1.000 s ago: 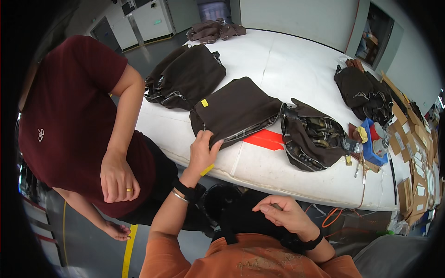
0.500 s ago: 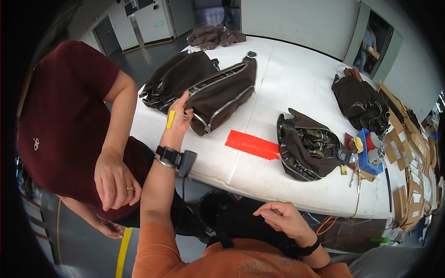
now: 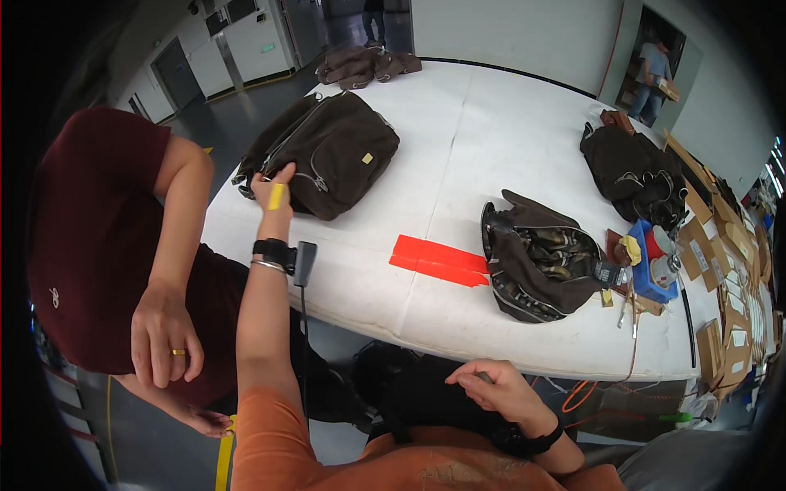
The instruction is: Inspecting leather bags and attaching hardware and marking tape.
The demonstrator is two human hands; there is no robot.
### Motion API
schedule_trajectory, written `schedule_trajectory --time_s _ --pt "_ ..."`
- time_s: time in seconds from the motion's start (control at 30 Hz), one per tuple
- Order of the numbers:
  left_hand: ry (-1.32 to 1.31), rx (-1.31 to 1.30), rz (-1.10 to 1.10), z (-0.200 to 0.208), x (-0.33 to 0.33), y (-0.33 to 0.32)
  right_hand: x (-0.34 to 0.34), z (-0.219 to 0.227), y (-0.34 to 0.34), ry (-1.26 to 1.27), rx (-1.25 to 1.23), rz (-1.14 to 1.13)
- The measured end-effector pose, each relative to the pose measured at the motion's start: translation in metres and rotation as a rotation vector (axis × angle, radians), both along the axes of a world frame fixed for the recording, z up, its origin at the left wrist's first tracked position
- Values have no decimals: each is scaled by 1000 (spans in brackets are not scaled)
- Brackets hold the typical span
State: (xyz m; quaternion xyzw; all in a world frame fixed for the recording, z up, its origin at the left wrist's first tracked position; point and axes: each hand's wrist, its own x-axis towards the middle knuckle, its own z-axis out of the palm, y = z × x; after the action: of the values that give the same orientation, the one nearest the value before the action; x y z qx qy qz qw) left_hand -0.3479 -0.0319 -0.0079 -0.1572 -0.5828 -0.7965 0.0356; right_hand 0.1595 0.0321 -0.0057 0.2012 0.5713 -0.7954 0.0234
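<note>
At the left part of the white table, a dark brown bag (image 3: 348, 155) with silver zips and a small yellow patch lies on or against another dark bag (image 3: 274, 135). My left hand (image 3: 274, 190) is closed on the near edge of the patched bag; its fingertips are partly hidden. My right hand (image 3: 495, 389) hovers in front of the table's near edge, fingers curled, with a small greyish thing between them that I cannot make out. To the right on the table stands an unzipped dark bag (image 3: 544, 258), its patterned lining showing.
Red tape (image 3: 438, 260) marks the table (image 3: 458, 188). A blue bin (image 3: 652, 282) with jars, more bags (image 3: 634, 172) and cardboard pieces (image 3: 720, 270) are at the right. Further bags (image 3: 368, 67) lie at the far end. A co-worker's hand (image 3: 164, 340) is close to my left arm.
My left hand has moved left with the bag, which now rests over the other one with its patched face showing. My right hand has barely moved. The co-worker's arm appears further left.
</note>
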Motion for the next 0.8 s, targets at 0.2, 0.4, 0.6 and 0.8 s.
schedule_trajectory --time_s 0.2,0.4,0.6,0.8 --pt "287 -787 675 1 58 28 -5 -8 -3 15 -72 21" --pt "1091 -1081 340 -3 59 37 0 -20 -8 -58 -107 31" --pt "1024 -1356 200 -64 -3 11 -5 -14 -15 -67 -59 11" --pt "715 -758 -115 -37 20 5 8 -35 -9 -100 -108 -5"
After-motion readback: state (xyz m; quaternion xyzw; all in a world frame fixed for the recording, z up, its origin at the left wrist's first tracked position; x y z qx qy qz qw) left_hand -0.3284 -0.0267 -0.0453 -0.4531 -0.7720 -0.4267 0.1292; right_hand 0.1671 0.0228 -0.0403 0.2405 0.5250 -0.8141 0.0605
